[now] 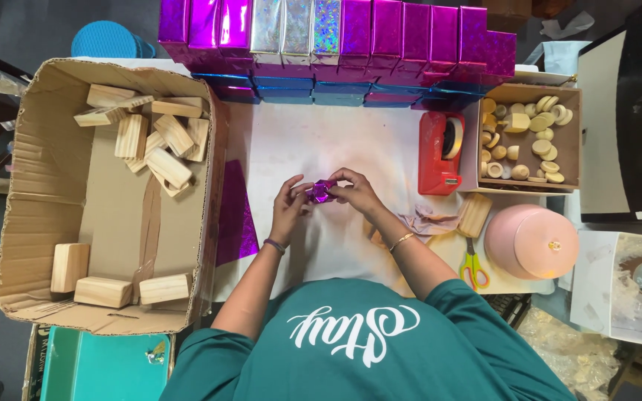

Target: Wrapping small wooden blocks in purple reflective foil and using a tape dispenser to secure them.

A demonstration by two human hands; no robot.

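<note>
Overhead view of a person in a green shirt at a white work table. Both forearms reach forward from the near edge and converge at the table's middle, wrists bent inward. The left hand and the right hand meet around a small object wrapped in shiny purple foil, held just above the table surface. Left hand: fingers curled, fingertips pinching the left end of the foil-wrapped object; a dark band circles the wrist. Right hand: fingers arched over the object's right end, gripping it from above; a thin gold bangle lies on the wrist.

Left of the hands, a sheet of purple foil lies flat against the wall of a large cardboard box, which holds pale wooden blocks heaped at its far end and three more at its near end. Along the far edge stands a row of wrapped boxes, mostly magenta, some silver, with blue ones beneath. Right of the hands sits a red tape dispenser; beyond it, a shallow cardboard tray of small round wooden pieces. Nearer, on the right: a loose wooden block, green-handled scissors, and a pink round container.
</note>
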